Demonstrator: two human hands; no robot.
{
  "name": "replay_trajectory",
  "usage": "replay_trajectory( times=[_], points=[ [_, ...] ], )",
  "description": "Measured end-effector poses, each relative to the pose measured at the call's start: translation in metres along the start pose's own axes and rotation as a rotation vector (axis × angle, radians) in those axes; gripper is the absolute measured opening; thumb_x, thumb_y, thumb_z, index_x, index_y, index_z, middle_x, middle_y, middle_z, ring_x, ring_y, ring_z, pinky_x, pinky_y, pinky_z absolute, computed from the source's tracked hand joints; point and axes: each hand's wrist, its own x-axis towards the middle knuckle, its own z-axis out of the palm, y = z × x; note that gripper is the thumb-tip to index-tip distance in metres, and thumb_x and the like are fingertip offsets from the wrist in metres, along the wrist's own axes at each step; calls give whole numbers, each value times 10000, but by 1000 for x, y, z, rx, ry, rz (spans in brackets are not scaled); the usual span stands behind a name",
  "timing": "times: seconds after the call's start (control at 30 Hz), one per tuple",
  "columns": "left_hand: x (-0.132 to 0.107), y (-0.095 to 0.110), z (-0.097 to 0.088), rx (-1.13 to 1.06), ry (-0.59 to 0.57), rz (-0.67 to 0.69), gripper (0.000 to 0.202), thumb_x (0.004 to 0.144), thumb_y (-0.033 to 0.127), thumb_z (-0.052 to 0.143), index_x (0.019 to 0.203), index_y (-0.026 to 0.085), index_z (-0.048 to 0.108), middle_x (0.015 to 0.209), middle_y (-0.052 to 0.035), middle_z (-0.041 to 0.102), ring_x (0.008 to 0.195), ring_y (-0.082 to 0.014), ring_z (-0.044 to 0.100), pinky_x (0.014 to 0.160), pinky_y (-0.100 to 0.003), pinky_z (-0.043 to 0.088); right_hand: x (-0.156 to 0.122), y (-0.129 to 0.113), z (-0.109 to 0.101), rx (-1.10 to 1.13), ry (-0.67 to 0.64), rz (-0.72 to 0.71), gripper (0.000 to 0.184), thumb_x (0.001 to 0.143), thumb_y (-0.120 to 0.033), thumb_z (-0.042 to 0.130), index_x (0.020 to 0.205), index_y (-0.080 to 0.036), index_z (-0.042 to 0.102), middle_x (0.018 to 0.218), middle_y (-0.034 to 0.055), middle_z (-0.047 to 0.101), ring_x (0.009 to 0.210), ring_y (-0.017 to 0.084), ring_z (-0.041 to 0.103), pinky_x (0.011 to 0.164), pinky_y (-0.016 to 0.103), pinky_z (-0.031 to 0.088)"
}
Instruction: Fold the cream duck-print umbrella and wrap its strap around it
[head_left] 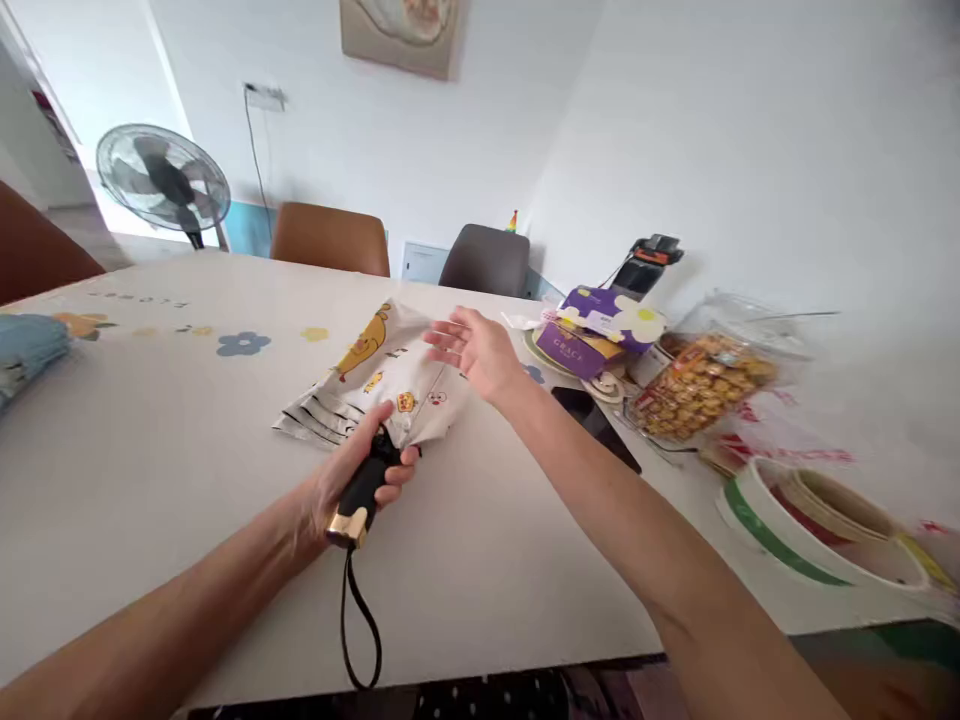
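A folded umbrella (375,385) with a white cartoon-print canopy lies on the white table (150,440). My left hand (352,475) is closed round its black handle with a gold end cap; a black wrist loop (360,620) hangs from the cap over the table's front edge. My right hand (472,350) hovers over the far right part of the canopy, fingers spread and holding nothing.
A purple box (581,345) on plates, a black phone (592,425), a clear bag of snacks (705,385) and stacked bowls (810,520) crowd the right side. Blue cloth (26,350) lies at the left edge. Chairs (330,238) and a fan (163,185) stand behind.
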Motion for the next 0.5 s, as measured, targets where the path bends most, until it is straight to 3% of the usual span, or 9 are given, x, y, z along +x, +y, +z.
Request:
replay_trajectory(
  times=[0.17,0.27,0.37,0.5],
  points=[
    [-2,3,-1,-121,-186,219,529,897,541,219,623,145,437,485,36,342,312,-27,271,265,-126,318,-11,4,-61,-79,280,-37,48,786,-187,543,771,-155,509,743,49,614,699,187,644,624,350,568],
    [-3,4,-5,-142,-245,300,507,888,552,249,631,153,428,505,39,339,325,-32,265,272,-135,346,-25,21,-71,-73,213,107,169,784,-304,599,796,-152,526,802,77,613,771,209,639,691,376,561],
    [-1,3,-7,-141,-223,277,499,901,525,229,645,150,437,527,29,359,344,-38,291,266,-128,344,-36,41,-61,-28,91,250,305,771,-423,626,847,-145,526,840,97,605,794,206,628,740,360,546],
    [0,2,-9,-101,-252,263,507,898,524,245,630,145,448,518,28,356,334,-33,286,252,-116,323,-41,54,-45,91,-86,320,436,777,-506,596,980,-126,529,870,95,590,813,186,612,800,338,525]
  ],
)
